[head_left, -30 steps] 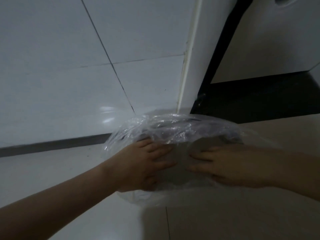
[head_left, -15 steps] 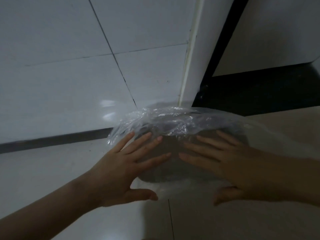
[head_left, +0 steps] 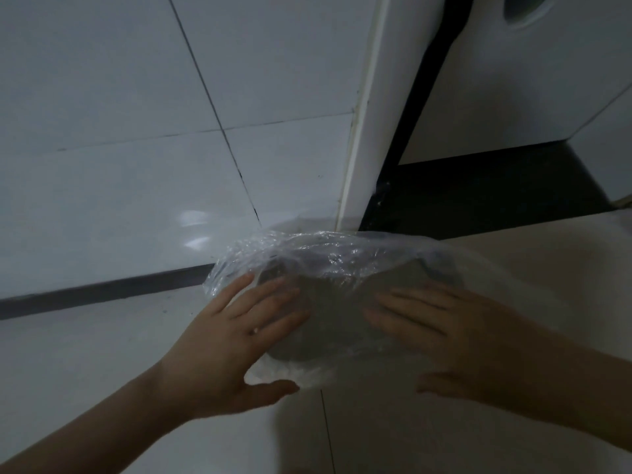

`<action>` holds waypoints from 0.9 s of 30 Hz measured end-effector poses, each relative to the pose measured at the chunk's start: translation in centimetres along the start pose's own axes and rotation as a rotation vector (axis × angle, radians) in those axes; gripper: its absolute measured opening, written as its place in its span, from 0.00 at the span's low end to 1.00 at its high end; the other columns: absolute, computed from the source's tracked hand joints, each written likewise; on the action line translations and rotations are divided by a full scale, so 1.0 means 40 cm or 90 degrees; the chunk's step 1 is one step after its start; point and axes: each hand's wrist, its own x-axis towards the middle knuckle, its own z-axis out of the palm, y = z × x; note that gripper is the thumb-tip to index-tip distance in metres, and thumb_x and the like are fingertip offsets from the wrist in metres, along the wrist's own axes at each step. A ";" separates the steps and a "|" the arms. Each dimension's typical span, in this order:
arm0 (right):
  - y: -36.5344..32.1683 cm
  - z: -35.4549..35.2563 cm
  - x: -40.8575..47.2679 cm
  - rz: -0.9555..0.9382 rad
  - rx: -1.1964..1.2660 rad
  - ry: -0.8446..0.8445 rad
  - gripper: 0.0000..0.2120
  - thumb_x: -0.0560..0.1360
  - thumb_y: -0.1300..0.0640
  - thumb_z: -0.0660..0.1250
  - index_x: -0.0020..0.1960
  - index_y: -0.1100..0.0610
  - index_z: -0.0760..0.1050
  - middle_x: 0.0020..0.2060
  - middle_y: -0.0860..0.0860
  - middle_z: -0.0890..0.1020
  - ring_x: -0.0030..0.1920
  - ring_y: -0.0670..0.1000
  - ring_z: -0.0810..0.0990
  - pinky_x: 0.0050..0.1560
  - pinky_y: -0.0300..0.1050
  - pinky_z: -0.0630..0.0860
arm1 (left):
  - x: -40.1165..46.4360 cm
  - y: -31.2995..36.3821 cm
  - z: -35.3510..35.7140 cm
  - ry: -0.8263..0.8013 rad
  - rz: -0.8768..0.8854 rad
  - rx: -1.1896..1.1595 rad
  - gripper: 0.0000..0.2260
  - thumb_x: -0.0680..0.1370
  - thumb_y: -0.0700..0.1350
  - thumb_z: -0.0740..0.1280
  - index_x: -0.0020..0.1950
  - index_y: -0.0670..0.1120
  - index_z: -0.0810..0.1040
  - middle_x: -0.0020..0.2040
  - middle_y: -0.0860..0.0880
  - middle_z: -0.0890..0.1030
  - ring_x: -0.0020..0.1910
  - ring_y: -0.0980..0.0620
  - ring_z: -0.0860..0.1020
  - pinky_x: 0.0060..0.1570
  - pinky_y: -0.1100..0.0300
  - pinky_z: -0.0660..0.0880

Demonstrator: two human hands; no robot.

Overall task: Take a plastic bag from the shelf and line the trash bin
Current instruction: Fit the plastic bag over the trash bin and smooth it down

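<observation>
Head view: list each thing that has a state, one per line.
plastic bag: clear, crumpled, draped over the bin's top.
trash bin: dark, standing on the floor, covered by the bag.
left hand: open, fingers spread on the bag.
right hand: open, fingers spread on the bag.

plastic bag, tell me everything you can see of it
The plastic bag is clear, thin and crinkled, glinting along its far edge. It is draped over a dark round trash bin on the pale floor by the tiled wall's corner. The left hand and right hand lie spread and flat on its near side.
</observation>
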 end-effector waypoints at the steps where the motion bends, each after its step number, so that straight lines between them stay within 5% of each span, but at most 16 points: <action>1: 0.001 -0.009 -0.007 -0.010 0.008 0.088 0.34 0.68 0.40 0.64 0.69 0.53 0.63 0.63 0.53 0.77 0.64 0.54 0.73 0.64 0.51 0.69 | -0.004 -0.004 -0.007 0.040 0.005 -0.031 0.31 0.72 0.67 0.61 0.71 0.53 0.66 0.72 0.49 0.68 0.73 0.49 0.60 0.72 0.49 0.52; 4: 0.048 -0.033 -0.010 0.089 -0.046 0.117 0.27 0.73 0.45 0.55 0.70 0.52 0.62 0.68 0.54 0.71 0.69 0.56 0.64 0.68 0.56 0.56 | 0.024 -0.018 -0.032 0.070 -0.024 -0.033 0.32 0.74 0.64 0.59 0.74 0.52 0.59 0.76 0.49 0.60 0.75 0.50 0.54 0.73 0.48 0.49; 8: 0.082 -0.007 0.004 0.163 -0.121 -0.064 0.28 0.74 0.41 0.55 0.71 0.50 0.64 0.71 0.54 0.67 0.69 0.60 0.66 0.62 0.69 0.65 | 0.091 -0.019 -0.041 0.031 -0.064 0.025 0.29 0.77 0.64 0.52 0.75 0.55 0.55 0.77 0.48 0.54 0.76 0.46 0.50 0.72 0.44 0.45; 13: 0.093 0.034 0.017 0.238 -0.095 -0.179 0.29 0.75 0.38 0.43 0.71 0.48 0.62 0.73 0.51 0.62 0.70 0.61 0.65 0.60 0.70 0.67 | 0.126 -0.014 0.000 -0.015 -0.108 0.127 0.25 0.77 0.65 0.45 0.71 0.60 0.63 0.77 0.45 0.54 0.74 0.40 0.50 0.69 0.36 0.45; 18: 0.117 0.049 0.016 0.260 0.005 -0.115 0.34 0.73 0.34 0.31 0.75 0.46 0.44 0.75 0.43 0.46 0.74 0.53 0.56 0.68 0.65 0.59 | 0.144 -0.013 0.024 -0.022 -0.181 0.198 0.27 0.76 0.65 0.43 0.72 0.59 0.61 0.76 0.42 0.53 0.74 0.39 0.52 0.68 0.34 0.46; 27: 0.160 0.072 0.012 0.315 0.057 -0.081 0.31 0.72 0.34 0.34 0.71 0.43 0.31 0.73 0.41 0.38 0.75 0.51 0.51 0.71 0.59 0.53 | 0.169 -0.008 0.018 -0.028 -0.169 0.182 0.28 0.76 0.64 0.46 0.75 0.57 0.52 0.76 0.40 0.54 0.73 0.38 0.56 0.68 0.36 0.50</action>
